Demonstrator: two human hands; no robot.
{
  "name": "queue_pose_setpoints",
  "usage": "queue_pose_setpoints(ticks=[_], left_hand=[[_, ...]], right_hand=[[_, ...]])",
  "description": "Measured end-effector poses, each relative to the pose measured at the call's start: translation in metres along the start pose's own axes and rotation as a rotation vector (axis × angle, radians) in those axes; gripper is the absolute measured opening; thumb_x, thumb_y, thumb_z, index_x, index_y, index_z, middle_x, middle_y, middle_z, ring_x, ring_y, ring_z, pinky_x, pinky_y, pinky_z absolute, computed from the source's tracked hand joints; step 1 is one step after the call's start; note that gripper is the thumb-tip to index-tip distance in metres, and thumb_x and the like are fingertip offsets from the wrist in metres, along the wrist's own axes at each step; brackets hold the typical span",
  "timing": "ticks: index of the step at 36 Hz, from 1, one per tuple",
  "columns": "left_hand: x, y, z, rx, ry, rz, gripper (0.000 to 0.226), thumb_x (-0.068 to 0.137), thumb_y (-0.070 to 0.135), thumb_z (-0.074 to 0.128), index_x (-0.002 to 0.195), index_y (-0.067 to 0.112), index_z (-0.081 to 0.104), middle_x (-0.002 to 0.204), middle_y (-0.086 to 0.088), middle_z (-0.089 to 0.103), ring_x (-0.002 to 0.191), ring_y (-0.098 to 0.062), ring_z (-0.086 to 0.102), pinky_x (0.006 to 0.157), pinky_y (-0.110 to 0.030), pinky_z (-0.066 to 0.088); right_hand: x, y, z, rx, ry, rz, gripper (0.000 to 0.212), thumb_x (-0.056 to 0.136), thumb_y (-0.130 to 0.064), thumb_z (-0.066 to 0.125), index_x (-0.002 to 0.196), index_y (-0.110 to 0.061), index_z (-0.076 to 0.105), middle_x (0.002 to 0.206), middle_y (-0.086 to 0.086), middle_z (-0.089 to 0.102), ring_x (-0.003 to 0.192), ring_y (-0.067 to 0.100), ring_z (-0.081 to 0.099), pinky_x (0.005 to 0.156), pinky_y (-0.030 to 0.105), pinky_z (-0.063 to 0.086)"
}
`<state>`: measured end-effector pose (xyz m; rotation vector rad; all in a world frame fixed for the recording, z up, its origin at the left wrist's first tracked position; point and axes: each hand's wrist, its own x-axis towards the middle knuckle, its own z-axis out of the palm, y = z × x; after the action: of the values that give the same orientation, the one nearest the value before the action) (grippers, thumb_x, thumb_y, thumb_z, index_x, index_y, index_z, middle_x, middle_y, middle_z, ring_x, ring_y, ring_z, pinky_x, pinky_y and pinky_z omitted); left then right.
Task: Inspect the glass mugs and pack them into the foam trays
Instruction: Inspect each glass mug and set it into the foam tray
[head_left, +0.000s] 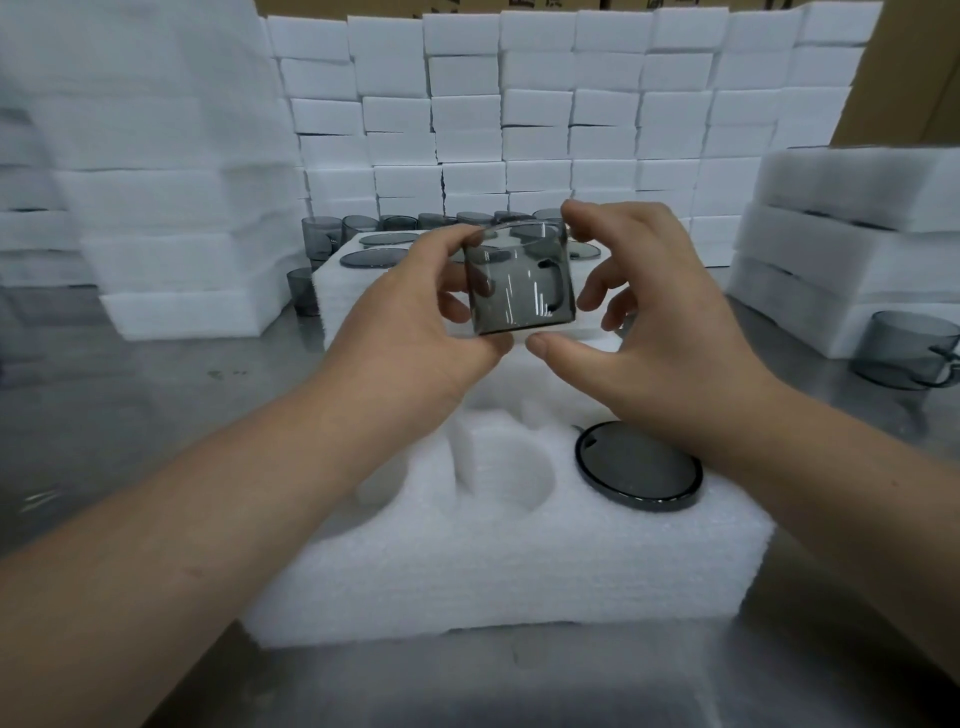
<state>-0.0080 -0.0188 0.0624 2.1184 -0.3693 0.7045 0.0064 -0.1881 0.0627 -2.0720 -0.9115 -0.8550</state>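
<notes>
A smoky grey glass mug (519, 283) is held up in mid-air between both hands, above the foam. My left hand (415, 332) grips its left side, thumb under the base and forefinger at the rim. My right hand (654, 317) pinches the other side, forefinger on the rim and thumb near the bottom edge. Below, a white foam tray (493, 561) lies on the steel table with an empty round pocket (511, 475) and a dark glass lid (639, 467) seated in its right pocket.
Another foam block (337, 312) behind carries grey lids (374, 257). Several grey mugs (322, 236) stand behind and left of it. One mug (906, 356) sits at the right by stacked foam trays (841, 244). A wall of foam blocks (545, 114) fills the back.
</notes>
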Motion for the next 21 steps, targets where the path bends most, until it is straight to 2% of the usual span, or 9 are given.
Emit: queue_pose_setpoints(ticks=[5,10,14,17,21], left_hand=[[0.0006,-0.0039,-0.0007,0.006,0.023,0.0,0.063,0.074,0.017,0.073,0.111,0.051,0.035,0.092,0.02,0.056,0.089,0.003,0.053,0.068,-0.012,0.044],[0.0009,-0.0057,-0.0001,0.068,0.041,0.028,0.066,0.073,0.02,0.075,0.107,0.057,0.032,0.088,0.023,0.052,0.082,0.011,0.049,0.062,-0.001,0.038],[0.0007,-0.0066,-0.0019,0.106,0.039,0.061,0.067,0.073,0.019,0.074,0.109,0.057,0.032,0.092,0.022,0.05,0.085,0.013,0.046,0.064,0.001,0.034],[0.0006,-0.006,-0.0017,0.103,0.025,0.071,0.068,0.074,0.02,0.074,0.11,0.058,0.031,0.094,0.021,0.05,0.085,0.013,0.046,0.065,0.002,0.034],[-0.0019,-0.0011,-0.0018,0.052,-0.023,0.073,0.07,0.069,0.034,0.075,0.122,0.053,0.033,0.103,0.023,0.049,0.093,0.016,0.045,0.07,0.003,0.033]], right_hand=[[-0.0006,0.0009,0.0004,0.002,0.012,0.037,0.072,0.068,-0.044,0.065,0.134,-0.029,0.039,0.107,-0.021,0.039,0.081,0.002,0.051,0.069,0.01,0.038],[0.0001,0.0005,0.0011,0.057,-0.033,0.129,0.074,0.065,-0.057,0.061,0.132,-0.039,0.036,0.099,-0.022,0.05,0.077,0.001,0.052,0.063,0.012,0.039],[-0.0001,-0.0004,0.0011,0.075,-0.048,0.153,0.056,0.067,-0.055,0.059,0.117,-0.055,0.033,0.094,-0.019,0.053,0.075,0.002,0.054,0.063,0.017,0.04],[-0.0001,-0.001,0.0016,0.087,-0.05,0.179,0.06,0.067,-0.054,0.06,0.122,-0.05,0.037,0.093,-0.019,0.055,0.076,0.002,0.056,0.065,0.021,0.044],[-0.0002,-0.0023,0.0012,0.092,-0.021,0.172,0.059,0.065,-0.052,0.062,0.118,-0.05,0.037,0.099,-0.02,0.055,0.08,0.001,0.057,0.07,0.025,0.047]])
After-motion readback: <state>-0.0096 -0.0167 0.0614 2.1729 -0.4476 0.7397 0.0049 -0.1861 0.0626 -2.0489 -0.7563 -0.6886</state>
